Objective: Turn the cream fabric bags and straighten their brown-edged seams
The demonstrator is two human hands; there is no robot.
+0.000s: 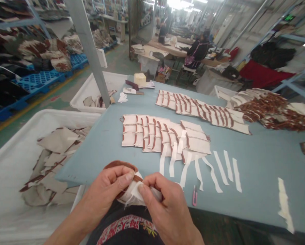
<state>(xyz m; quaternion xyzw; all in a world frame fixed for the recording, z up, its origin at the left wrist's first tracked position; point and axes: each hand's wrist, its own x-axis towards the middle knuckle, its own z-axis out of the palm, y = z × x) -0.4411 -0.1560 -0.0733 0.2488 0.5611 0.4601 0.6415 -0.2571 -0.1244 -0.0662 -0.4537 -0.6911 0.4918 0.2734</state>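
Close to my body, my left hand (107,187) pinches the brown-trimmed edge of a cream fabric piece (120,164), which curls up around the fingers. My right hand (165,200) has thumb and fingers closed on a white strip (136,191) lying against the same piece. Loose threads hang below it, and part of the fabric is hidden by the hands. On the blue-green table (103,149) ahead lie overlapping cream panels with brown trim (152,132). Several white strips (220,168) are spread beside them, some overlapping the panels. Pink thread snips (194,196) rest near the front edge.
Another row of trimmed panels (200,110) lies farther back, with a heap of brown-and-cream pieces (270,107) at right. White bins (50,115) with fabric stand left, near a metal post (89,51). A co-worker (198,49) sits at a far table.
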